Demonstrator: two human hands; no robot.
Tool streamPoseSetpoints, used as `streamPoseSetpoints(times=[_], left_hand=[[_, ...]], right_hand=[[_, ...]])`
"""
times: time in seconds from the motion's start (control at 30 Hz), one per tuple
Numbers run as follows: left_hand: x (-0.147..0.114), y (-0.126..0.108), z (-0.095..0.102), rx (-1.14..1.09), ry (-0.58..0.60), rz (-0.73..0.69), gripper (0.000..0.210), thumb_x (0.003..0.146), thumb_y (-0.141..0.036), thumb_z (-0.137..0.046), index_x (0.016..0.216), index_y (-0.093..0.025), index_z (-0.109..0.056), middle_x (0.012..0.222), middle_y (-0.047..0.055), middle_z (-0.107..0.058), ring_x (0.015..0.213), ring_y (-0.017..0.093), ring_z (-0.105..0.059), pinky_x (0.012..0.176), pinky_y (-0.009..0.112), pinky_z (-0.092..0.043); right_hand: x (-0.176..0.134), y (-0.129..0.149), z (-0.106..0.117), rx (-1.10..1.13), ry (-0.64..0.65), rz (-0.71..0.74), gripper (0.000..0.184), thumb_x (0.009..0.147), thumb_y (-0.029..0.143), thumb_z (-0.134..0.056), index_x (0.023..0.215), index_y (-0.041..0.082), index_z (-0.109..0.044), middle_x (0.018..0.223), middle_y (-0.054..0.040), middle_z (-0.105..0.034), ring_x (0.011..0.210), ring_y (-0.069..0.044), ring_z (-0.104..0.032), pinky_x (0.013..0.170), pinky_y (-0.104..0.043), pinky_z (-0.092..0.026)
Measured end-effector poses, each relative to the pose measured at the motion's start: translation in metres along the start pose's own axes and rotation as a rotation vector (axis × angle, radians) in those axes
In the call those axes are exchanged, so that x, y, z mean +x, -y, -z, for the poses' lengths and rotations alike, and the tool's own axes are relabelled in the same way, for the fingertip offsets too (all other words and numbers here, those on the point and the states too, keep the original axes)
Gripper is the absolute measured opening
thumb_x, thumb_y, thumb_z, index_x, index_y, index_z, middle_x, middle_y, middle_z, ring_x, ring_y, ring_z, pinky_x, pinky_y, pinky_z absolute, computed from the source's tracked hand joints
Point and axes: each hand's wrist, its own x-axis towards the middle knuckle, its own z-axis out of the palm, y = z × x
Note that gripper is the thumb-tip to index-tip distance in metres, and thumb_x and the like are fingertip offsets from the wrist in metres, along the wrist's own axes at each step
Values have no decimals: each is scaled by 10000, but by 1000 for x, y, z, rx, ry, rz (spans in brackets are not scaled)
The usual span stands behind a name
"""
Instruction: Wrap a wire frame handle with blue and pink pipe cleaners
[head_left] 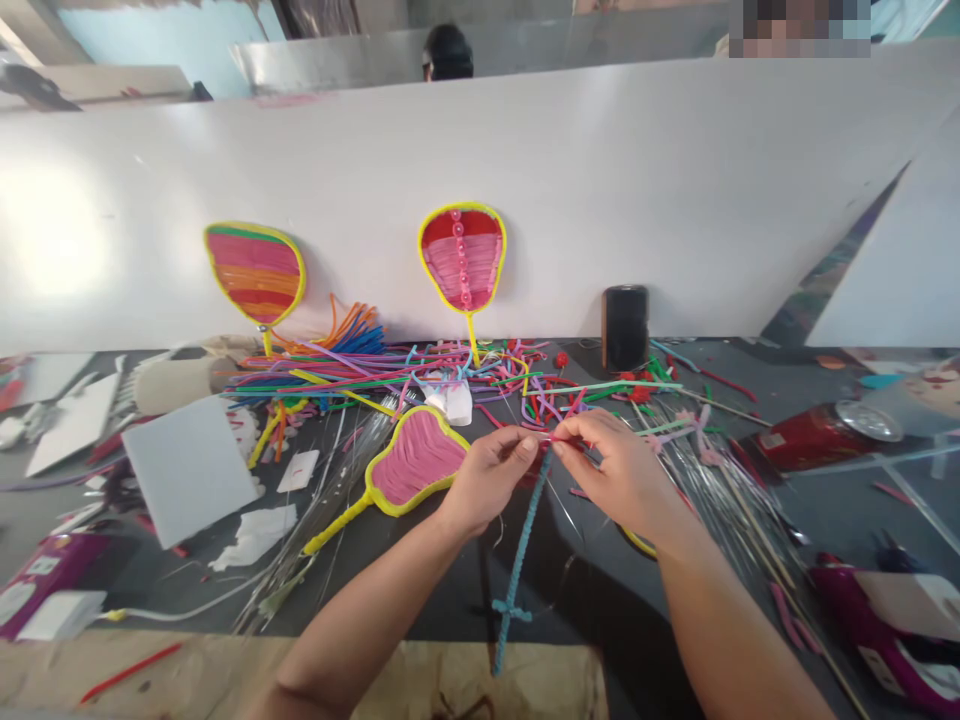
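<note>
My left hand (484, 478) and my right hand (616, 470) meet over the middle of the table, thumbs and forefingers pinched close together. Between the fingertips runs a thin pink strand (547, 437), which both hands grip; its exact kind is too small to make out. A teal fuzzy stem (526, 530) with a short crosspiece slants down from just below the fingertips. How it joins the strand is hidden. Beside my left wrist lies a pink fan (418, 460) with a yellow fuzzy rim and handle.
Two fans, one striped (256, 275) and one with pink beads (463, 258), lean on the white partition (562, 200). Colourful pipe cleaners (337, 370) lie heaped behind my hands. A phone (625, 328) stands upright. At right are wires (735, 520), a red can (821, 437) and a purple tool (874, 630).
</note>
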Motion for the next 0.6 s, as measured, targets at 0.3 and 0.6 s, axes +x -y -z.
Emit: streamPoseSetpoints(times=[0.3,0.6], left_hand=[[5,-12,14,94,11,-57,336,750,-454,-627,757,-118,-637,692,9,-547,682,110,-466,672,238,-361],[8,-13,23,217,-32,-142,322,785,-450,-575,710,-136,-568,652,-26,-463,644,90,-404,602,207,-324]], right_hand=[[-1,-2,-8,-80,-134,83,124,859,253,-556,973,211,-580,959,-64,-638,933,-218,-571,827,-375,-445],[-12,21,-18,-326,-191,272,88,872,182,-538,876,192,-625,781,-26,-664,738,-160,-601,686,-269,-438]])
